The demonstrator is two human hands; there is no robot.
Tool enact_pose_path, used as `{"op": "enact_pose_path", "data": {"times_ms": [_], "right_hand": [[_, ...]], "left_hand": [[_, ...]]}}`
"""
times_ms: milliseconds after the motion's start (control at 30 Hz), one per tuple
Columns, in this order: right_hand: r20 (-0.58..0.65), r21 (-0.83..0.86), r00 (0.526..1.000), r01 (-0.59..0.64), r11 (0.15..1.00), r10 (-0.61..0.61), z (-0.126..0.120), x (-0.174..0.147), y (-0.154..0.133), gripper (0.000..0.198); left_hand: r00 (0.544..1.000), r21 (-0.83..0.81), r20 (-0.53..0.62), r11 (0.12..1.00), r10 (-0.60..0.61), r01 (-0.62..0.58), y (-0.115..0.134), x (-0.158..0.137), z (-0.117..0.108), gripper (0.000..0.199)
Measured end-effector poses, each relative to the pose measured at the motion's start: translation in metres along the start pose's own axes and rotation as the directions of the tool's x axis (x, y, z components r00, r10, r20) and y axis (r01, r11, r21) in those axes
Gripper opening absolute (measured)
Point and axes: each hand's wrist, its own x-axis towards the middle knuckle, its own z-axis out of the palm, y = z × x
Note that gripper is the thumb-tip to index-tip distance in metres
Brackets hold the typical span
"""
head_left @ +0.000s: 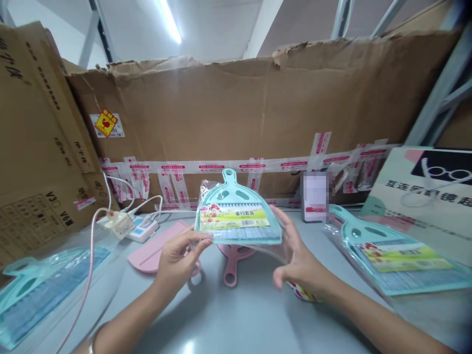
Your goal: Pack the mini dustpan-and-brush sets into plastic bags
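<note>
A turquoise dustpan-and-brush set in clear plastic wrap, with a yellow-green printed label, is held up in front of me above the table. My left hand pinches its lower left corner between thumb and fingers. At the right edge is my right hand, fingers stretched out along the wrap and thumb held apart below. Under the set lies a pink piece with a ring-ended handle, its upper part hidden. A flat pink dustpan lies beyond my left hand. My right wrist partly covers a colourful printed label.
Another wrapped turquoise set lies at the right, and one more at the left. A power strip with cables stands back left. A phone leans against the big cardboard box behind. A printed board stands far right.
</note>
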Motion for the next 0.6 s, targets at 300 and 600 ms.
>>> {"op": "enact_pose_path", "data": {"times_ms": [300, 600], "right_hand": [[-0.322, -0.121, 0.947, -0.032, 0.992, -0.009, 0.008, 0.0, 0.006, 0.023], [-0.361, -0.075, 0.933, -0.018, 0.997, -0.01, 0.009, 0.0, 0.01, 0.023]], "left_hand": [[0.999, -0.014, -0.047, 1.0, -0.016, 0.016, -0.004, -0.005, 0.005, 0.014], [0.96, -0.251, 0.184, 0.934, -0.213, 0.255, -0.002, 0.001, 0.009, 0.081]]}}
